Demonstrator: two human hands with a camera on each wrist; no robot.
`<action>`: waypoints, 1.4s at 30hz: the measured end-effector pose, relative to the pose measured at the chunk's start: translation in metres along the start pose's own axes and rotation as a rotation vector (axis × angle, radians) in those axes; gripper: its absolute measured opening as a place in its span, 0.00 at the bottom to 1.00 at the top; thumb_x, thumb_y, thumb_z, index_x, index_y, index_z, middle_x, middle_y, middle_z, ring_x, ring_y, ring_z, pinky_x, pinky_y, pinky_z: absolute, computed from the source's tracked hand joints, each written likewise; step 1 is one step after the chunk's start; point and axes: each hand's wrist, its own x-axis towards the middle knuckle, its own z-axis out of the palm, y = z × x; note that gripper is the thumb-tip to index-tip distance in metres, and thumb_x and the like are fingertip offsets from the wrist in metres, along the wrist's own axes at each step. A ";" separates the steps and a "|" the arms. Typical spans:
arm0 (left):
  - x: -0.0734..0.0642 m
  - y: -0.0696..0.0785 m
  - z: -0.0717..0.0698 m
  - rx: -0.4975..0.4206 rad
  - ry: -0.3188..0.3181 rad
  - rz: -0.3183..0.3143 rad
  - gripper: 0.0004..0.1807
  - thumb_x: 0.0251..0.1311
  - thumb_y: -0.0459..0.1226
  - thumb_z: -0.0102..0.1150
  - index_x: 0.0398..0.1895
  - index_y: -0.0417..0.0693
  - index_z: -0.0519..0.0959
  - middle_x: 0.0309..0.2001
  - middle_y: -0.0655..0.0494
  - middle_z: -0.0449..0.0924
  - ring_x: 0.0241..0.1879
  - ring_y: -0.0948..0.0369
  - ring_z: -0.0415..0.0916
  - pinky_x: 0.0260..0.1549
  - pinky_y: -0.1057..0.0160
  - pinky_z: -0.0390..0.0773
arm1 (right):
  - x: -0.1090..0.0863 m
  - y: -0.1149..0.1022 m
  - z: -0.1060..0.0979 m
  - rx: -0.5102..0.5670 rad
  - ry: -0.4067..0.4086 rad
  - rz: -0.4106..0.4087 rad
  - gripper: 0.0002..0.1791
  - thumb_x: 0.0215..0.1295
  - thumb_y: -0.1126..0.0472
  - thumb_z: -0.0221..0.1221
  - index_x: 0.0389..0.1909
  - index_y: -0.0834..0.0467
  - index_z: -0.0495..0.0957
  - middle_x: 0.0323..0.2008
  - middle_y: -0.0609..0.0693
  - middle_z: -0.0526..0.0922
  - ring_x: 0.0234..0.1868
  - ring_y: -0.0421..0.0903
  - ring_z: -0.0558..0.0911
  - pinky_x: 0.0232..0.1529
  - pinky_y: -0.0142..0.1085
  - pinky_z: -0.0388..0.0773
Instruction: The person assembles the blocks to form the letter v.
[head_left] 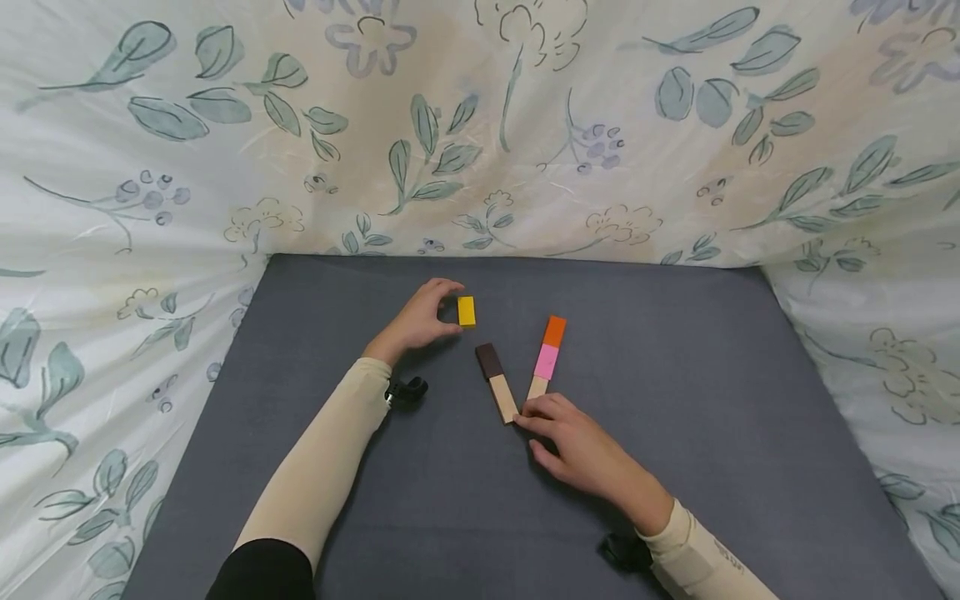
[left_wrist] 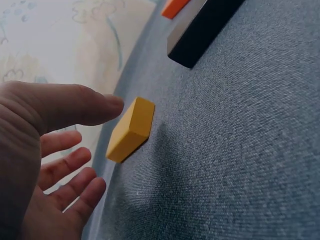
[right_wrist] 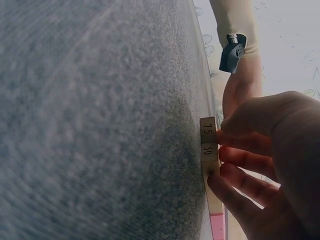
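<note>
On the grey cloth, a small yellow block [head_left: 467, 312] lies beside my left hand [head_left: 423, 317]. Thumb and fingers are spread apart there, and in the left wrist view a gap shows between the thumb and the yellow block [left_wrist: 131, 131]. Two rows of blocks form a V that narrows toward me. One row has a dark brown block [head_left: 490, 362] and a plain wooden block [head_left: 503, 400]; the other has an orange block [head_left: 554, 331], a pink block [head_left: 546, 362] and a plain wooden block [head_left: 537, 387]. My right hand [head_left: 581, 446] touches the near wooden ends with extended fingertips.
A grey cloth [head_left: 675, 375] covers the table. White fabric with leaf and flower prints [head_left: 525, 167] hangs behind it and along both sides. The right wrist view shows the numbers 75 and 50 on wooden block ends [right_wrist: 208, 150].
</note>
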 end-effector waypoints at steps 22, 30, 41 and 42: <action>0.014 -0.002 0.005 0.046 -0.069 0.024 0.41 0.64 0.32 0.77 0.79 0.35 0.69 0.75 0.37 0.67 0.70 0.44 0.70 0.71 0.49 0.72 | -0.002 0.002 0.003 0.009 0.020 -0.010 0.20 0.68 0.67 0.71 0.60 0.60 0.88 0.56 0.48 0.81 0.58 0.46 0.77 0.58 0.43 0.82; 0.016 -0.003 0.007 0.086 -0.064 -0.002 0.39 0.67 0.32 0.74 0.79 0.37 0.70 0.74 0.38 0.68 0.70 0.44 0.71 0.71 0.49 0.71 | -0.001 0.001 0.001 0.003 0.011 -0.013 0.19 0.69 0.66 0.70 0.61 0.60 0.88 0.56 0.48 0.80 0.57 0.46 0.76 0.56 0.44 0.82; 0.019 -0.006 0.009 0.103 -0.054 -0.016 0.38 0.66 0.33 0.76 0.77 0.36 0.72 0.70 0.38 0.71 0.67 0.45 0.73 0.69 0.49 0.74 | -0.001 0.001 0.001 0.006 0.012 -0.014 0.19 0.69 0.67 0.70 0.60 0.60 0.88 0.56 0.48 0.80 0.57 0.47 0.76 0.57 0.44 0.82; 0.019 -0.006 0.009 0.100 -0.054 -0.018 0.38 0.65 0.33 0.77 0.77 0.36 0.72 0.70 0.38 0.71 0.67 0.44 0.74 0.69 0.49 0.74 | -0.002 0.001 0.001 0.006 0.014 -0.015 0.19 0.69 0.67 0.70 0.60 0.60 0.88 0.56 0.48 0.81 0.57 0.47 0.76 0.57 0.44 0.82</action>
